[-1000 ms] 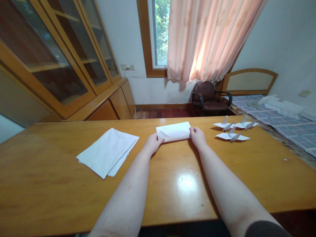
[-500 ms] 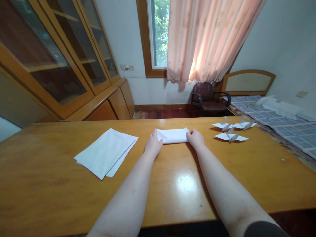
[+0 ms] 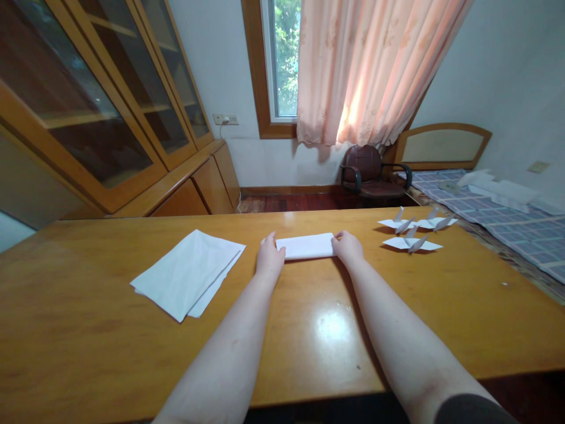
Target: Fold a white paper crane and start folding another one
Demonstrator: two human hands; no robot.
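Note:
A white sheet of paper [image 3: 308, 246], folded into a long flat rectangle, lies crosswise on the wooden table [image 3: 304, 330] between my hands. My left hand [image 3: 269, 258] grips its left end, the thumb on the near corner and the fingers along the far side. At the right end, my right hand [image 3: 348, 249] pinches the edge between thumb and fingers. Off to the left rests a stack of white paper [image 3: 188, 274]. Three folded paper cranes stand on the right, the nearest paper crane [image 3: 411, 242] in front of the other two.
A glass-fronted cabinet [image 3: 132, 76] rises beyond the table's left side. Past the far edge stand a dark red armchair [image 3: 364, 171] and a pink curtain [image 3: 353, 70]. A bed [image 3: 485, 200] with a checked cover is at the right.
The paper's top layer, raised at the left corner before, now lies flat in a neat rectangle. My left hand has shifted slightly left, its fingers more extended. My right hand keeps its pinch.

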